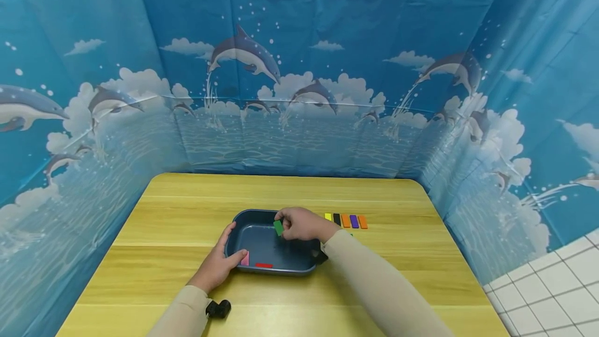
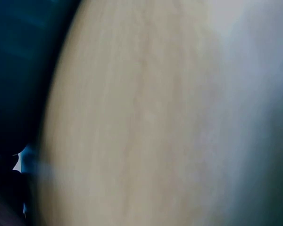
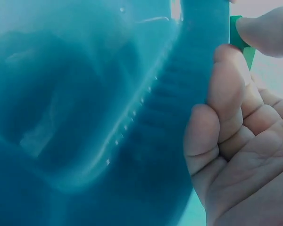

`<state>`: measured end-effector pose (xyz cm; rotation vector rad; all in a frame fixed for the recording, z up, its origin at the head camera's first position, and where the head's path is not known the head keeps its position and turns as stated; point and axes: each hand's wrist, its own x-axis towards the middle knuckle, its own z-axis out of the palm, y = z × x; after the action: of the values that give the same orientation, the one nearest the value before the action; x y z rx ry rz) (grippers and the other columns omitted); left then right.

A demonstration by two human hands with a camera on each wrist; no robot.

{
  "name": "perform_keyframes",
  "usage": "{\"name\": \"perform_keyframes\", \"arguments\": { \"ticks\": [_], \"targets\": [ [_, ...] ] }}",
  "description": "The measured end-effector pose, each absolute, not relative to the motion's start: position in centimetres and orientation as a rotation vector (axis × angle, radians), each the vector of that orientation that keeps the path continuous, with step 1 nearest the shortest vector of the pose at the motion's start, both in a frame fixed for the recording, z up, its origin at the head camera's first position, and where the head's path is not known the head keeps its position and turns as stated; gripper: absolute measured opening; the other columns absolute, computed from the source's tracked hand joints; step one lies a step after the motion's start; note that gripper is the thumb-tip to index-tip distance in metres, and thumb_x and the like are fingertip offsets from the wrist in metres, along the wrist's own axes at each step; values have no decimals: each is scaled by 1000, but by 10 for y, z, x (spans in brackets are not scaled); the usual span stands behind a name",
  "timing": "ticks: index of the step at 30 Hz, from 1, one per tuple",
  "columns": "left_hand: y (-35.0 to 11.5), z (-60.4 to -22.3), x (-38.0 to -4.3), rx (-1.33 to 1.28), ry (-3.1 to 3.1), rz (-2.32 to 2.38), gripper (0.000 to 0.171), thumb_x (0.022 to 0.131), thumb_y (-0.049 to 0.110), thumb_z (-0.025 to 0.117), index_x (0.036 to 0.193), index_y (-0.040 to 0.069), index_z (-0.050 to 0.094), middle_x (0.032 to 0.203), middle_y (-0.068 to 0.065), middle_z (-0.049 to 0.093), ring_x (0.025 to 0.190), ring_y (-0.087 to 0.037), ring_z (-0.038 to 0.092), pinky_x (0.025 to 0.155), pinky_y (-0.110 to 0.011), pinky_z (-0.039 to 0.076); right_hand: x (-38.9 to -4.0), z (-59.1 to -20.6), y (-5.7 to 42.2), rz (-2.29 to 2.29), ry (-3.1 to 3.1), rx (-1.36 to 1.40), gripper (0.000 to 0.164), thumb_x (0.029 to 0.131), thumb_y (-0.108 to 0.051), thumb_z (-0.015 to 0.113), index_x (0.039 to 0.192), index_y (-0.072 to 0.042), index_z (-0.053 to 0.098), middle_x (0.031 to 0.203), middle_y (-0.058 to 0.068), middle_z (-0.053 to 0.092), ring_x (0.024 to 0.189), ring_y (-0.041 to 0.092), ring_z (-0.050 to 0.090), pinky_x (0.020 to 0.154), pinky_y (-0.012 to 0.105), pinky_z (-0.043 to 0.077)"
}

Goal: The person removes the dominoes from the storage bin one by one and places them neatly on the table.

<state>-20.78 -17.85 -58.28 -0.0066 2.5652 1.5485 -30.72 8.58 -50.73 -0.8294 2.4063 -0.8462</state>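
A dark blue tray (image 1: 262, 241) sits on the wooden table. My left hand (image 1: 218, 262) grips its left side, fingers along the outer rim and thumb over the near-left corner beside a pink block (image 1: 245, 259). Against the near wall inside lies a red block (image 1: 264, 265). Over the tray's far right part, my right hand (image 1: 301, 223) pinches a green block (image 1: 278, 228) between thumb and fingers. The right wrist view also shows this green block (image 3: 236, 33), partly covered by the thumb. Table and a dark edge fill the blurred left wrist view.
To the tray's right, a row of small blocks runs along the table (image 1: 398, 243): yellow (image 1: 328, 217), black, orange, purple and orange (image 1: 363, 222). A green bit (image 1: 351, 234) shows beside the right sleeve. A dolphin-print curtain (image 1: 299, 134) hangs behind the table.
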Motion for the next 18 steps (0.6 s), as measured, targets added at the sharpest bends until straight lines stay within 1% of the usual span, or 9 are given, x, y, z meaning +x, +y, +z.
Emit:
{"name": "perform_keyframes", "arguments": {
  "ticks": [4,9,16,18],
  "targets": [
    [-178,-583,-207,-10,2567,1541,78,83,52,61,141,53,10,155,4,13,140,-36,19,103,-67,21,-304,-502,98,-866,2426,-824,41,82,-15,62,122,-16,52,61,-4,50,53,11,41,59,26,41],
    [-179,-583,-206,-10,2571,1535,77,83,51,61,140,54,10,155,3,13,140,-37,19,102,-68,21,-300,-496,114,-901,2453,-808,44,83,-16,60,126,-15,51,62,-4,51,51,11,38,62,27,42],
    [-178,-582,-205,6,2561,1552,77,84,49,62,141,53,10,155,3,13,140,-37,18,103,-68,20,-296,-492,150,-971,2503,-716,41,84,-18,60,124,-17,50,71,-2,55,53,11,41,65,29,45],
    [-177,-582,-206,8,2564,1550,77,84,49,62,142,52,10,155,3,13,140,-37,18,103,-68,20,-295,-492,164,-990,2516,-690,41,84,-17,59,125,-15,50,74,0,56,54,12,42,66,29,45]
  ]
}}
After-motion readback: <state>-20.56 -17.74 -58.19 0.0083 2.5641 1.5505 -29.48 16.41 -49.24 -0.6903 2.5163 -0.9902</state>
